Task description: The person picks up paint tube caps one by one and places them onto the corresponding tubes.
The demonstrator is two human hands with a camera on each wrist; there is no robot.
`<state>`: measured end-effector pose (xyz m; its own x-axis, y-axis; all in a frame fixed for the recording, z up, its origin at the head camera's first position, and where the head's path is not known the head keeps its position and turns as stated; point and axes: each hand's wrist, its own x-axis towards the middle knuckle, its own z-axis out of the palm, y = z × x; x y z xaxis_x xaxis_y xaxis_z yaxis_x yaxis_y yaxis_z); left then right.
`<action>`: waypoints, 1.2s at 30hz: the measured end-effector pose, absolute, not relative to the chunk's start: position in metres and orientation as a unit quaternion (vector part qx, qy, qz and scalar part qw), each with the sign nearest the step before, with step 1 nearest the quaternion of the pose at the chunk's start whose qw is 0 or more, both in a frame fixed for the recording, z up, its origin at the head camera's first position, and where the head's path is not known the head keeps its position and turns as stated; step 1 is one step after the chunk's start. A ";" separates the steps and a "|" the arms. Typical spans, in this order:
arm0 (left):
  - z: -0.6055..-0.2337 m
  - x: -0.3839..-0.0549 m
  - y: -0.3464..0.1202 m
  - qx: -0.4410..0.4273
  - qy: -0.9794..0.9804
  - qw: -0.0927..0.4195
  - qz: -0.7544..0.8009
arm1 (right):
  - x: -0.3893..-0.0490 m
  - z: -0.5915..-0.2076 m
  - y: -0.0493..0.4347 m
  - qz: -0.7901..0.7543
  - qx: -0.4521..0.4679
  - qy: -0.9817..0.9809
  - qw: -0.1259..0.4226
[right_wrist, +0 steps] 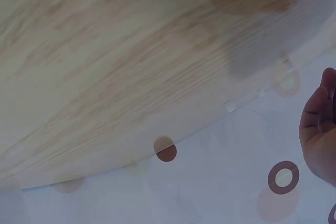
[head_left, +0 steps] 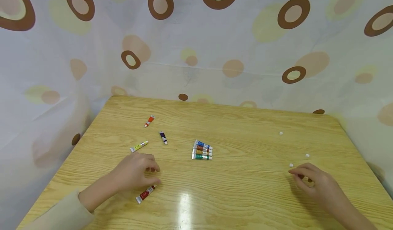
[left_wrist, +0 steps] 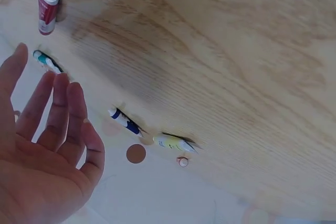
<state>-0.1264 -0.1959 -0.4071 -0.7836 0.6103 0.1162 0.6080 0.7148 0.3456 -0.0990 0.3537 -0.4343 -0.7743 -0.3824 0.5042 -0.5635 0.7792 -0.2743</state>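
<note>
My left hand (head_left: 136, 170) hovers with loosely bent fingers over a dark red paint tube (head_left: 146, 193), its thumb near the tube's white end; the left wrist view shows the palm and nothing held. Beyond that hand lie a yellow paint tube (head_left: 139, 146), a dark purple one (head_left: 163, 138) and an orange-red one (head_left: 149, 121). On the right, my right hand (head_left: 317, 184) has thumb and index tips close together beside a small white cap (head_left: 291, 165); no held thing shows between them. Two more white caps (head_left: 307, 155) lie farther back.
Several paint tubes lie side by side mid-table, among them a blue tube (head_left: 204, 144) and a green tube (head_left: 202, 157). The wooden table (head_left: 245, 189) meets a patterned curtain (head_left: 215, 49) behind and at both sides.
</note>
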 end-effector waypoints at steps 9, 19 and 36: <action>-0.408 -0.115 -0.207 0.320 0.925 0.077 0.188 | -0.101 -0.433 0.345 0.223 0.234 -0.919 0.224; -0.410 -0.113 -0.209 0.331 0.915 0.102 0.204 | -0.103 -0.435 0.340 0.228 0.243 -0.915 0.229; -0.401 -0.125 -0.179 0.339 0.918 0.042 0.203 | -0.108 -0.432 0.325 0.249 0.266 -0.902 0.229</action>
